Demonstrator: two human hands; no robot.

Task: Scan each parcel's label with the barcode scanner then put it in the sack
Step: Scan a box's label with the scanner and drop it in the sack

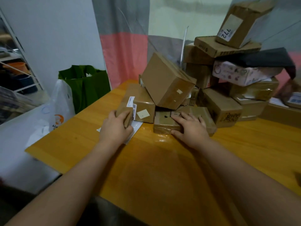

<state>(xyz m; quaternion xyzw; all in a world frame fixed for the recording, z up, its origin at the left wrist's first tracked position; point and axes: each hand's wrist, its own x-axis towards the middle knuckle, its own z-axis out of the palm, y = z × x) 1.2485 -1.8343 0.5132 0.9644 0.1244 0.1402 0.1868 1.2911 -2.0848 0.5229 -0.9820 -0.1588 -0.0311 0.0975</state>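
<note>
1. The table (146,160) is stretching away under both forearms.
2. The left hand (116,126) is grasping the near end of a labelled box (141,103), with the fingers curling over its top and the thumb wrapping its side. The box is lying on the table and reaching away beyond the hand.
3. A white paper (136,126) is lying on the table, poking out from under that hand and box.
4. The right hand (192,128) is lying released on a flat box (164,123), fingers spreading straight across its top and thumb pressing its near side.
5. Just beyond both hands, a tilted box (166,82) is leaning, its low edge coming down between those two boxes.
6. Beyond and right of the right hand, a pile (219,105) of parcels is rising, with a 772 box (239,23) sitting on top.
7. Left of the left hand, off the table, a white bag (61,101) is standing. A green sack (88,87) is gaping open just beyond it.
</note>
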